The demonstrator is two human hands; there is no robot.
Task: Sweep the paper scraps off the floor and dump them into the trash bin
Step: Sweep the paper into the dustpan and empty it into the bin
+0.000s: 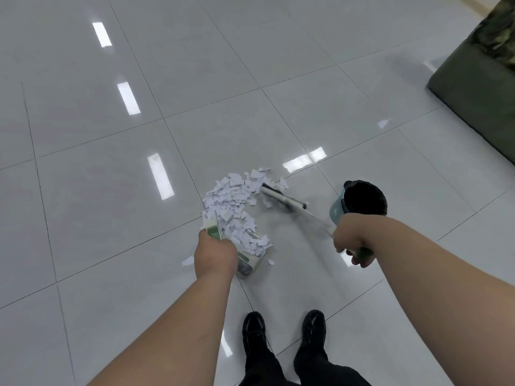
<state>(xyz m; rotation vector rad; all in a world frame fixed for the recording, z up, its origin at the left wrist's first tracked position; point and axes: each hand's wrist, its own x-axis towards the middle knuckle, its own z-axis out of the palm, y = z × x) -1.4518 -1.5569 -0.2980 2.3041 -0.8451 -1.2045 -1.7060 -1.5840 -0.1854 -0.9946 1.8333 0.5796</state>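
A heap of white paper scraps [235, 199] lies on the glossy tiled floor, and part of it fills the white-and-green dustpan [252, 259]. My left hand [213, 256] is closed on the dustpan's handle at its near end. My right hand [352, 240] grips the green handle of a small broom, whose blurred head [281, 199] touches the right edge of the heap. A teal trash bin [362, 201] with a black liner stands just beyond my right hand. One stray scrap [383, 123] lies further off to the right, and another [271, 262] lies beside the dustpan.
A dark green sofa [479, 79] with a camouflage cloth on it fills the upper right corner. My two black shoes [284, 332] stand on the tiles below the dustpan. Ceiling lights reflect as bright bars on the floor.
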